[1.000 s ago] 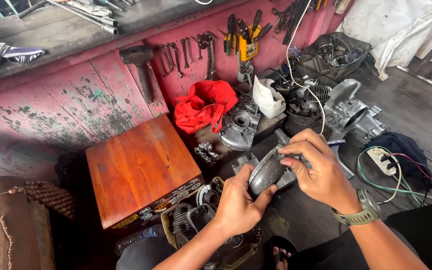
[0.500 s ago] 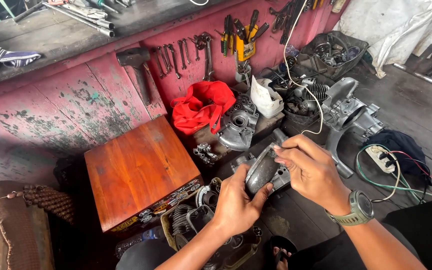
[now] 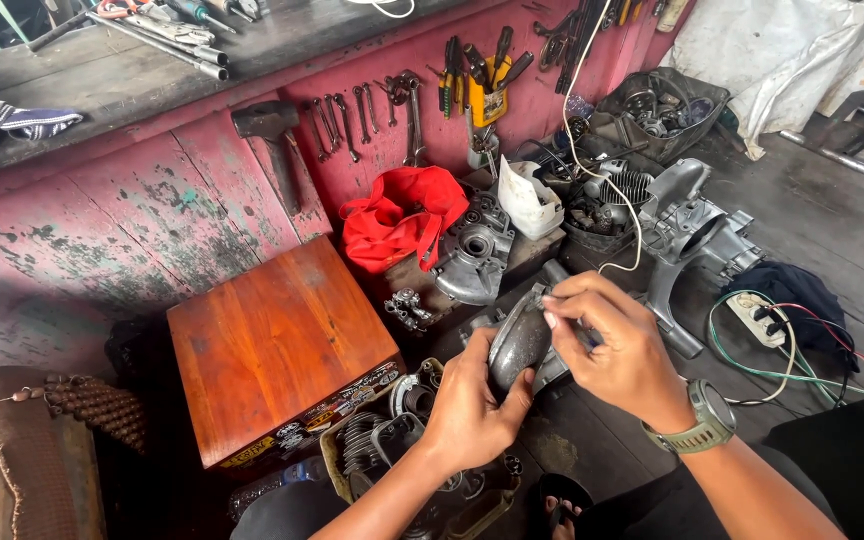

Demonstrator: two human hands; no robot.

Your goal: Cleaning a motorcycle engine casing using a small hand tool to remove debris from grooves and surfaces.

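A grey metal engine cover, rounded and dull, is held up between both hands over the floor. My left hand grips it from below, thumb on its side. My right hand, with an olive wristwatch, is closed over its upper right edge; what its fingers pinch is hidden. Below the hands sits a tray of dark engine parts.
A wooden box stands to the left against the worn pink wall. A red cloth, a grey crankcase, a large engine casing, a power strip with wires, and hanging wrenches and a hammer surround me.
Both hands and the cover have shifted slightly left and down; my right hand has turned a little on the cover's edge. The view has tilted a bit.
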